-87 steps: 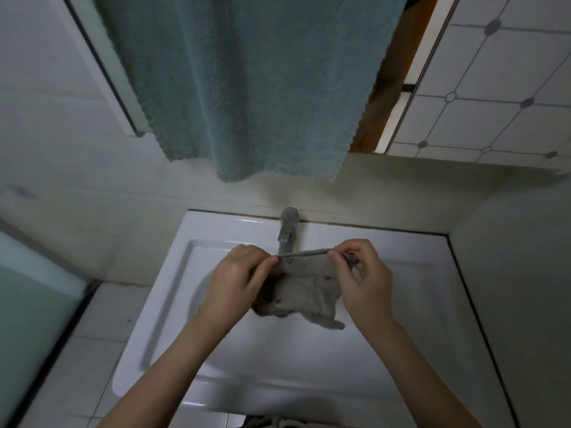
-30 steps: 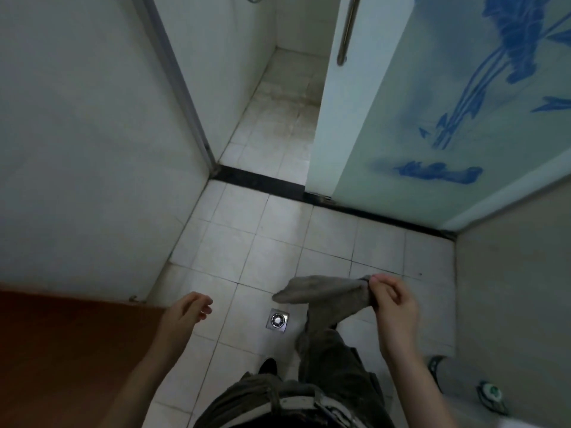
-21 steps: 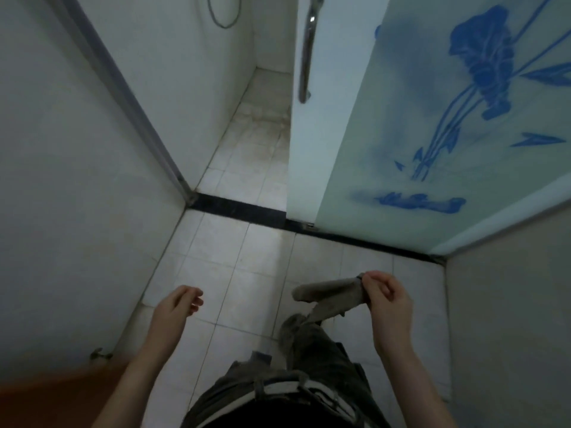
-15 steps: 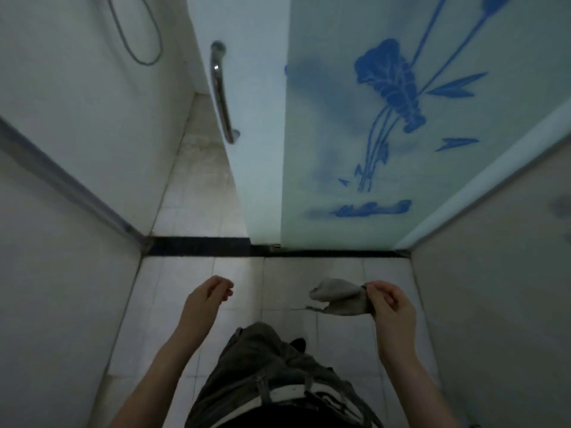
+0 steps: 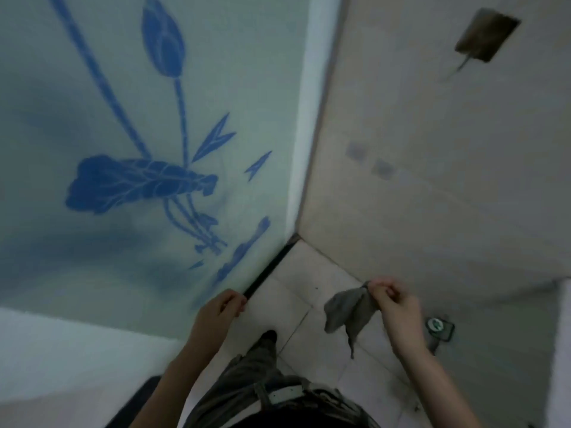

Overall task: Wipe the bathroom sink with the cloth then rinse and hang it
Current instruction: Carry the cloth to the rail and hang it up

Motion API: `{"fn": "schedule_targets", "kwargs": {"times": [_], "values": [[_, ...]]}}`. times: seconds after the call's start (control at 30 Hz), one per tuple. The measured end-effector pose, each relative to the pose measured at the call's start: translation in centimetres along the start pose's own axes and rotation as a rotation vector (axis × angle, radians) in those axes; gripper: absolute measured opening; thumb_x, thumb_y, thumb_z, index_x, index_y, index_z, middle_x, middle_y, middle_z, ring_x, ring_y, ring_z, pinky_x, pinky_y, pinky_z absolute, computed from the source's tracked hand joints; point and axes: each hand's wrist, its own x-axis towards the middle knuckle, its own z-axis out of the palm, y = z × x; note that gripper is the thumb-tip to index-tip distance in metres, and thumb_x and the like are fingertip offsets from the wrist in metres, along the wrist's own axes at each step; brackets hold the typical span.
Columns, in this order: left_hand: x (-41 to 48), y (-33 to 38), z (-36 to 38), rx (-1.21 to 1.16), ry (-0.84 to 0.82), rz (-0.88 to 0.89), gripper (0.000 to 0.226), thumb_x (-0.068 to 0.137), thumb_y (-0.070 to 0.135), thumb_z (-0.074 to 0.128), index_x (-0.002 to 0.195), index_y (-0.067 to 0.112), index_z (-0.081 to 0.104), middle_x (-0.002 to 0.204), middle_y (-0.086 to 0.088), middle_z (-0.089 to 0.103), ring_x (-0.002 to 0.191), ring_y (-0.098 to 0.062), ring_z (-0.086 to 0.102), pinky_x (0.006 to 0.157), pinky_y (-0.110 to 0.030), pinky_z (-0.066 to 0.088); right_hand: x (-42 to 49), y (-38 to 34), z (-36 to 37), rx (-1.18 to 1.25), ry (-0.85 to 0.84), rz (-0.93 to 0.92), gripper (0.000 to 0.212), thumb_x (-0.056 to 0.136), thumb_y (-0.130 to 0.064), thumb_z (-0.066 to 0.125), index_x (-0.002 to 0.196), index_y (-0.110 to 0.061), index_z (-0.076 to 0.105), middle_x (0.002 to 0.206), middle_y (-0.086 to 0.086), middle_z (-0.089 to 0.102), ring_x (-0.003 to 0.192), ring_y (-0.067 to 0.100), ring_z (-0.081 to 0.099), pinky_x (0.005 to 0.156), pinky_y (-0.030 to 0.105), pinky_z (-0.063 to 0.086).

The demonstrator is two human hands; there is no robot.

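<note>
Head view: my right hand (image 5: 397, 310) pinches the grey cloth (image 5: 349, 312) by one corner between thumb and fingers (image 5: 378, 287), and it hangs limp over the tiled floor (image 5: 306, 288). My left hand (image 5: 217, 313) holds nothing, its fingers loosely curled, near the frosted glass panel (image 5: 154, 149) with its blue flower print.

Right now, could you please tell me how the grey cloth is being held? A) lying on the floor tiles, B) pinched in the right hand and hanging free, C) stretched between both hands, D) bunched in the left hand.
B: the cloth dangles from the pinching fingers of the right hand above the floor tiles, while the left hand is apart from it and holds nothing.
</note>
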Motion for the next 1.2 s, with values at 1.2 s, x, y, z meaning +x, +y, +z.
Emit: {"fn": "schedule_targets", "kwargs": {"times": [1.2], "values": [[5.8,61.2,15.4,0.018,-0.314,1.667,0.026,0.077,0.054,0.054,0.076,0.029,0.061,0.064,0.011,0.061,0.061,0.000,0.057,0.058,-0.021,0.042,2.7,-52.7,-28.0,-0.427,0.878,-1.132,0.010,0.085,-0.013,0.069,0.080,-0.021,0.071,0.078,-0.004,0.070,0.075,0.010,0.066,0.068,0.022,0.050]]}}
